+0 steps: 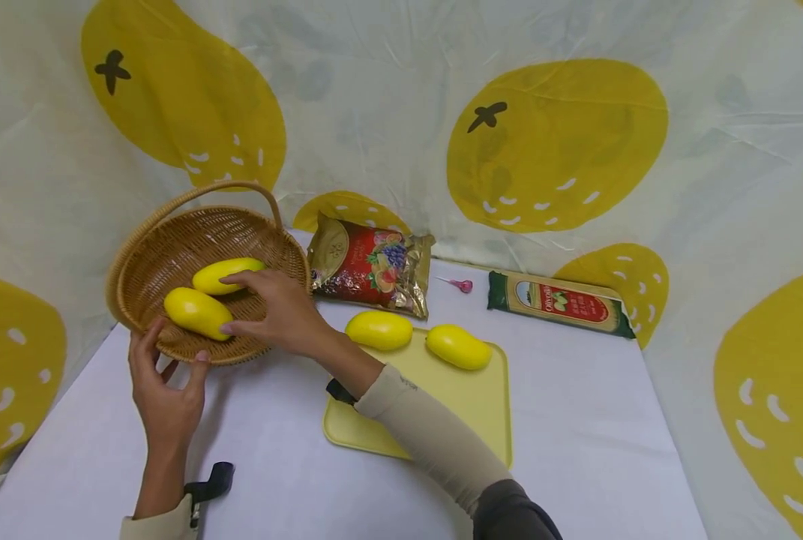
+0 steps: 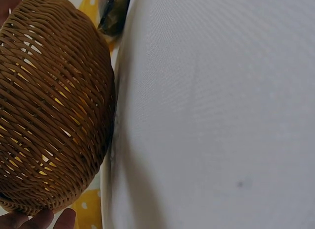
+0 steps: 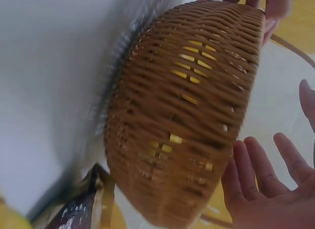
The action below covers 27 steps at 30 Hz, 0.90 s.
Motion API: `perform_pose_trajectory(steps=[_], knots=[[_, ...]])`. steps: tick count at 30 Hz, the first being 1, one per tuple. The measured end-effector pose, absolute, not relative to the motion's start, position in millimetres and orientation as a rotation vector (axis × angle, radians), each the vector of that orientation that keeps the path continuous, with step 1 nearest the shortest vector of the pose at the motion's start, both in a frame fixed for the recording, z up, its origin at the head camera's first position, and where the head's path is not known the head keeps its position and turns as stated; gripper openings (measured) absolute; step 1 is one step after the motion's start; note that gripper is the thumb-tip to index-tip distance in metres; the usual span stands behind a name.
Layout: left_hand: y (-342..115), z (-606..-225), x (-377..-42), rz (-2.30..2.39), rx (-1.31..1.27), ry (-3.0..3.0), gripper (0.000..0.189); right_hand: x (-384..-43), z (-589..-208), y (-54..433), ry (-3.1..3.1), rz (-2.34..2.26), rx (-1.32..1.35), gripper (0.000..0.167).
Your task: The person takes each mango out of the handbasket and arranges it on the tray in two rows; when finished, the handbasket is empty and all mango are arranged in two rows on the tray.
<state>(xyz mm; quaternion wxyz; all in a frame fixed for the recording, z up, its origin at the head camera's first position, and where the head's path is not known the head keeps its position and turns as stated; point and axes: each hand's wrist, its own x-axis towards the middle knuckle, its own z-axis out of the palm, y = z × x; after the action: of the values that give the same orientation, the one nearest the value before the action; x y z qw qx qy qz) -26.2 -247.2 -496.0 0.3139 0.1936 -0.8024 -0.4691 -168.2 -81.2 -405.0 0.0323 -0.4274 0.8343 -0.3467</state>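
A brown wicker basket (image 1: pixel 219 225) with an arched handle stands at the left and holds two yellow mangoes. One mango (image 1: pixel 227 275) lies behind the other mango (image 1: pixel 195 311). My left hand (image 1: pixel 168 401) grips the basket's near rim, thumb and fingers spread along it; its fingertips (image 2: pixel 42 220) show against the weave in the left wrist view. Over the basket's right side reaches my right hand (image 1: pixel 283 309), its thumb at the front mango's end and its index finger by the rear one. The right wrist view shows its fingers (image 3: pixel 261 165) extended and spread, gripping nothing.
A pale yellow tray (image 1: pixel 485 420) bears two more mangoes (image 1: pixel 379 331), partly beneath my right forearm. Behind stand a red and gold packet (image 1: pixel 367 266), a small pink-handled pick (image 1: pixel 464 286) and a green-ended noodle pack (image 1: pixel 556 304). A patterned curtain (image 1: pixel 367 112) encloses the table.
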Motion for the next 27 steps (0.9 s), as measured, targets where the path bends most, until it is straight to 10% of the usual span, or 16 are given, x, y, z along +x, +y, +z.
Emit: perform_pose_trajectory(steps=[27], knots=[[-247,-495,-27,-1.264,0.539,-2.111,0.077,-191,-425,-167,2.46,-0.741,-1.106,0.068]])
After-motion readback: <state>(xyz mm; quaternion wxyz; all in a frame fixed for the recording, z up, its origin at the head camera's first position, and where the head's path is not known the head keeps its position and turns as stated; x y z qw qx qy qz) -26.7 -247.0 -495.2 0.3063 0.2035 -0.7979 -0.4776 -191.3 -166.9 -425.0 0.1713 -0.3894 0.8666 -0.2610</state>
